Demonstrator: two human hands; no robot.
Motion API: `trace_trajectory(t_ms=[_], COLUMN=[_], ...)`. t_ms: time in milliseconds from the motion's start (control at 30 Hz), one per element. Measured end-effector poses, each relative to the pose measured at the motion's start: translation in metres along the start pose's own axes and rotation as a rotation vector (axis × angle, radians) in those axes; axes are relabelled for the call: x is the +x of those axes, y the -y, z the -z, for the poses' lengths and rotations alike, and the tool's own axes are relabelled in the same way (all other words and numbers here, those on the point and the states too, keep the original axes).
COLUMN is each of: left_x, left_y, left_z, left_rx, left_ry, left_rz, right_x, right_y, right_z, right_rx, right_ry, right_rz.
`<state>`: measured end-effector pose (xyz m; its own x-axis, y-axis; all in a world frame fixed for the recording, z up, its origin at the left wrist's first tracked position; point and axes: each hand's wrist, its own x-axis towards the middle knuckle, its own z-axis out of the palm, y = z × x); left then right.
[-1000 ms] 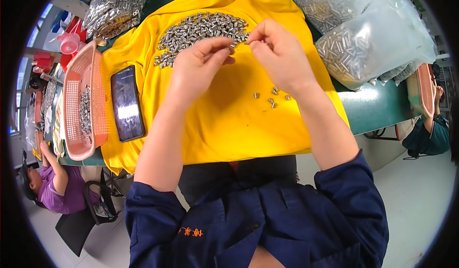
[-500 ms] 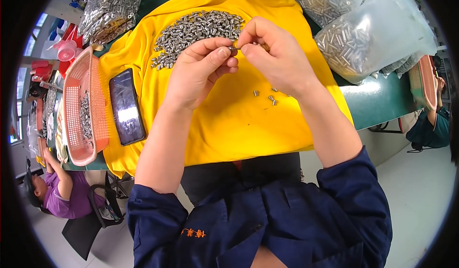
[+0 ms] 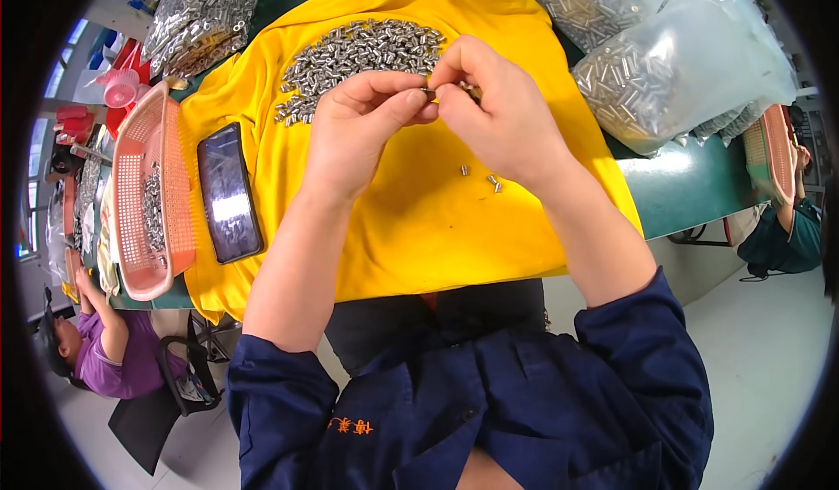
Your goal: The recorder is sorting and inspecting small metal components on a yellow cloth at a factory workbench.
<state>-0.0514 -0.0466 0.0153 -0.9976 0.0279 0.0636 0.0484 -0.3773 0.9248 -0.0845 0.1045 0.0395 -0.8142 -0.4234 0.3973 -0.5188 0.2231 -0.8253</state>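
Over the yellow cloth (image 3: 411, 236), my two hands meet fingertip to fingertip. My left hand (image 3: 354, 132) is closed in a pinch on a small metal piece (image 3: 429, 94), mostly covered by the fingers. Thumb and forefinger of my right hand (image 3: 507, 114) close on the same piece from the other side. Something small and metallic also shows within the curled right fingers, too hidden to tell its kind. Behind my hands lies a pile of short silvery metal cylinders (image 3: 358, 53). A few loose cylinders (image 3: 495, 184) lie nearer me, below my right hand.
Left of my arms lies a dark phone (image 3: 229, 194), beside a pink plastic basket (image 3: 182, 228) holding metal parts. Clear bags of metal parts (image 3: 634, 88) stand at the right on the green table (image 3: 690, 188). Other people sit at far left and far right.
The fingertips of both hands have drawn closer together around the small piece, the left fingers curling in more. The pile and the basket are unchanged apart from a slight shift of the view.
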Motion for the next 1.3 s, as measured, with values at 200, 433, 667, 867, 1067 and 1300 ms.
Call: trace_trajectory(t_ms=[200,433,667,867,1067,1300], left_x=[0.007,0.001,0.015,0.018,0.021,0.013], left_y=[-0.006,0.008,-0.025,-0.021,-0.017,-0.023], left_z=[0.009,-0.038,-0.003,0.009,0.016,0.003], left_rx=[0.330,1.042,1.167,1.674,1.727,1.495], left_ry=[-0.057,0.388,0.102,0.242,0.361,0.194], left_rz=[-0.036,-0.120,-0.204,-0.202,-0.297,-0.224], right_x=[0.010,0.015,0.012,0.012,0.014,0.012], right_y=[-0.008,-0.016,-0.013,-0.010,-0.012,-0.012], right_z=[0.017,0.023,0.021,0.019,0.017,0.017], right_rx=[0.156,0.188,0.230,0.182,0.153,0.157], right_ry=[0.085,-0.073,-0.094,-0.111,-0.116,-0.038], right_rz=[-0.218,-0.159,-0.131,-0.141,-0.127,-0.137])
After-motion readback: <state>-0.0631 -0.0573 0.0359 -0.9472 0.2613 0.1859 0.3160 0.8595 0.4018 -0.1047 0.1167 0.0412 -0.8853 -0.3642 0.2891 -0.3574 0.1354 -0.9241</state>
